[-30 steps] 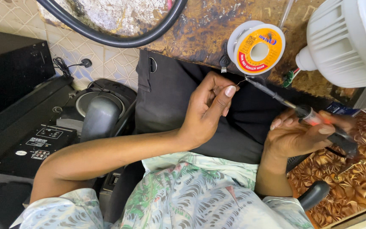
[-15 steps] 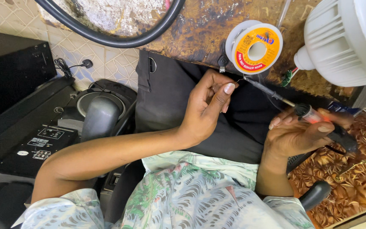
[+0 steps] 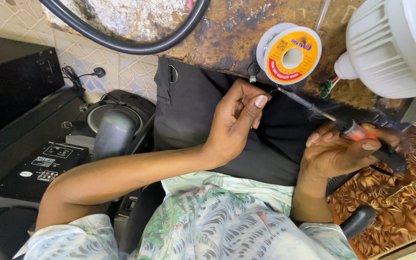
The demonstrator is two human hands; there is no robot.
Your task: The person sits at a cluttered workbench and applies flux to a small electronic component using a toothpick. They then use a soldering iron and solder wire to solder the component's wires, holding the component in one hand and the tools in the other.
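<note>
Near the middle of the frame, the person's left hand (image 3: 237,120) is curled up, with its thumb and fingertips pinched together on something very small. It may be a thin wire, but it is too tiny to tell for sure. This hand hovers over black cloth (image 3: 193,110) that lies across the person's lap.

Right of the middle, the right hand (image 3: 343,154) is closed around a soldering iron (image 3: 333,118). Its handle is red and black, and its thin dark tip points up and to the left. The tip ends just beside the pinched fingers of the left hand.

Just above the tip, in the upper middle of the frame, a spool of solder wire (image 3: 290,53) lies on a brown, stained table (image 3: 227,33). The spool is white with an orange and red label. A thin wire runs down from it toward the pinched fingers.

At the upper right sits a big white lamp bulb (image 3: 391,43) with ribs on its side. A thick black cable (image 3: 121,45) curves across the top left. At the left edge stand black speaker boxes (image 3: 20,139) on a tiled floor. At the bottom is the person's shirt (image 3: 217,221), pale with green leaves on it.
</note>
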